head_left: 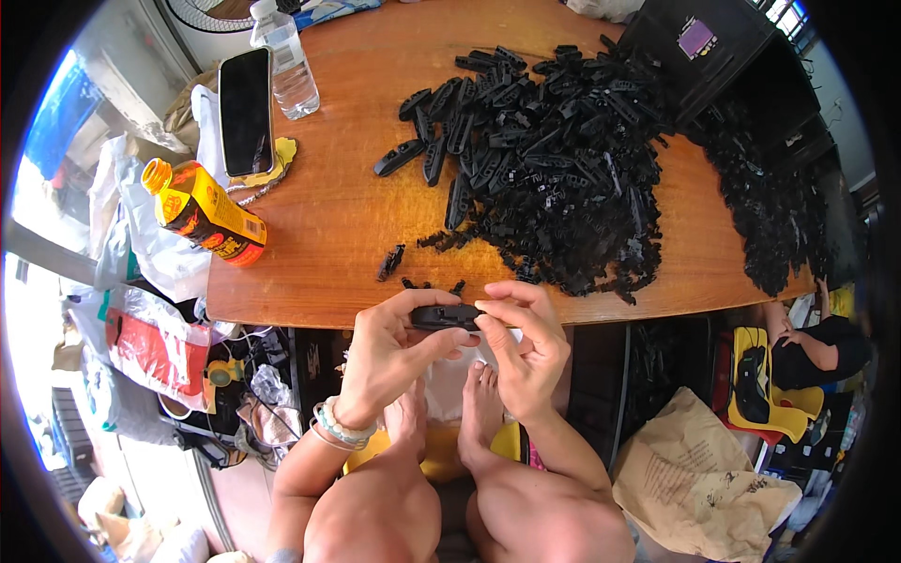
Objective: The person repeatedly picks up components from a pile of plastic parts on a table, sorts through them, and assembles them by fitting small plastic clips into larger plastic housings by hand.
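Note:
An elongated black plastic part (439, 317) is held level between my two hands, just off the table's near edge. My left hand (383, 355), with bracelets at its wrist, grips the part's left end between thumb and fingers. The fingertips of my right hand (526, 352) pinch its right end. Whether they hold a smaller piece there I cannot make out. Beyond my hands, a big heap of similar long black parts (488, 122) lies on the wooden table (338, 206). Small black pieces (582, 235) are piled at the heap's near side, and a few loose ones lie close to my fingers.
On the left stand a phone (246, 113), a water bottle (286, 66) and a tilted orange-yellow drink bottle (208, 214). A black crate (694, 47) lies tipped at the far right, beside more black pieces (770, 206). Another person's arm (807, 352) shows at right, above a brown paper bag (699, 479).

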